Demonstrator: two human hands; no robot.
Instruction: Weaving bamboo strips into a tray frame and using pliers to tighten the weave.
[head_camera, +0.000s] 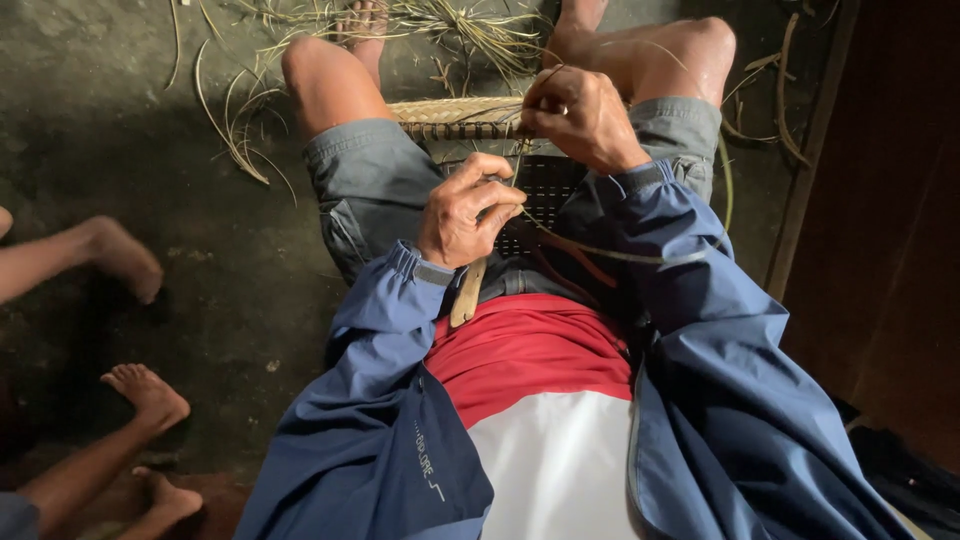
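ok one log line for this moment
left hand: grips wooden tool | right hand: pinches strip at woven basket rim | basket on lap

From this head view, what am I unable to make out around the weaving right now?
- Woven piece: its near part is covered by the right hand and lost in shadow on the lap.
- Tool in the left hand: only the pale handle shows; the fist hides its working end.
- Thin strip: its far end is hidden behind the right sleeve.
- Bare feet at left: the frame edge cuts off their owners.
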